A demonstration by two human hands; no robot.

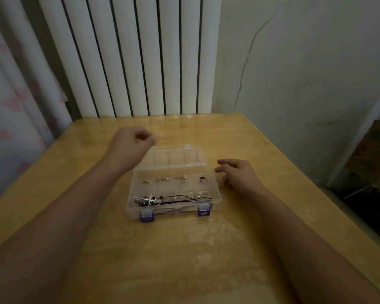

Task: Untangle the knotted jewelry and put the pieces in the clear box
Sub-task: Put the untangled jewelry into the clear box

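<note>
Two hands are hovering: my left hand [133,141] looks loosely curled and blurry, my right hand [235,174] relaxed, both holding nothing. Between them, the clear box [215,195] is holding the jewelry [149,199]. I am guessing it is light, floppy, best pinched by its cord.

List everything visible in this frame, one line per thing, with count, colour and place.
clear box: one, transparent with two purple latches, middle of the table, lid open and tilted back.
small pieces: four, three silvery and one darker, each in its own compartment of the box's middle row; too blurred to name.
beaded jewelry: one cluster, silver and dark beads on black cords, in the box's long front compartment.
table: one, light wood, fills the foreground.
radiator: one, white ribs, behind the table.
curtain: one, pale with pink shapes, far left.
left hand: one, blurred, by the lid's left rear corner.
right hand: one, at the box's right side, fingers loosely curled.
</note>
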